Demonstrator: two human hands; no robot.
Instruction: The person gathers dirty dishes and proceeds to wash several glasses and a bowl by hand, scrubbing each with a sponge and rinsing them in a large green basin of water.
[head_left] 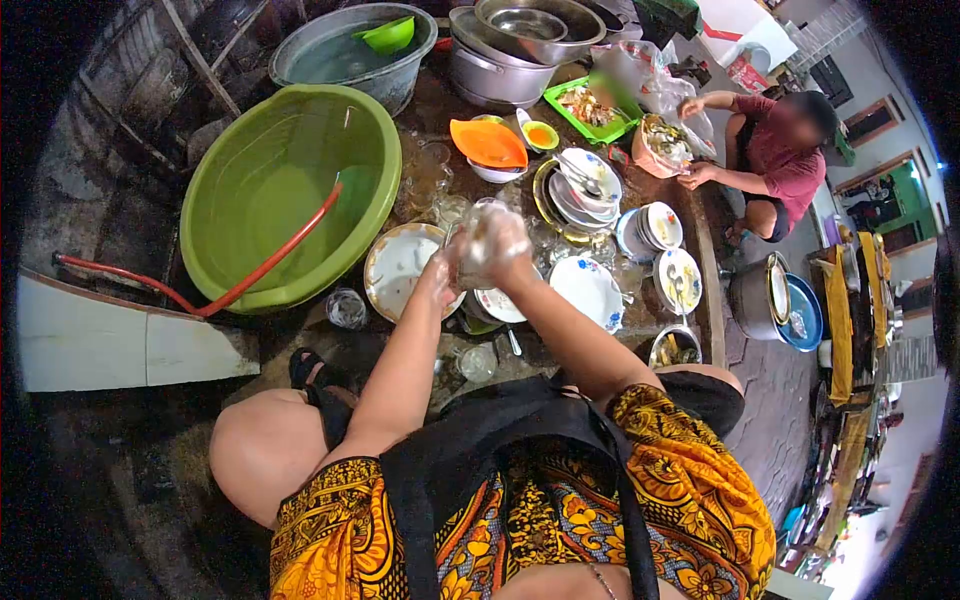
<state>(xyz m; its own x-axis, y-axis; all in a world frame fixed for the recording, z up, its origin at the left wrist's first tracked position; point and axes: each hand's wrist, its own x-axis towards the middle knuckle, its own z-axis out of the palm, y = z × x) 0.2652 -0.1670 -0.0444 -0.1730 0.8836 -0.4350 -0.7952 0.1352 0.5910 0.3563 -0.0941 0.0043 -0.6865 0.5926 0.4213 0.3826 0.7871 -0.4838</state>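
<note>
Both of my hands are raised together over the dishes. My right hand (pixel 505 245) is covered in white suds and closed round something foamy that blurs with motion. Against it, my left hand (pixel 442 278) holds what looks like a clear glass (pixel 461 252), partly hidden by fingers and foam. Below them lies a white plate with a patterned rim (pixel 385 268), with suds on it. To the right are a white plate with blue flowers (pixel 588 292) and a stack of used plates (pixel 588 205). Clear glasses (pixel 477 361) stand nearer my knees.
A large green basin (pixel 230 200) with water and a red hose (pixel 290 245) fills the left. Behind stand a grey tub (pixel 340 65), metal pots (pixel 495 75), an orange bowl (pixel 488 143) and a green tray (pixel 590 108). A person (pixel 785 165) crouches at right, hands at a bag.
</note>
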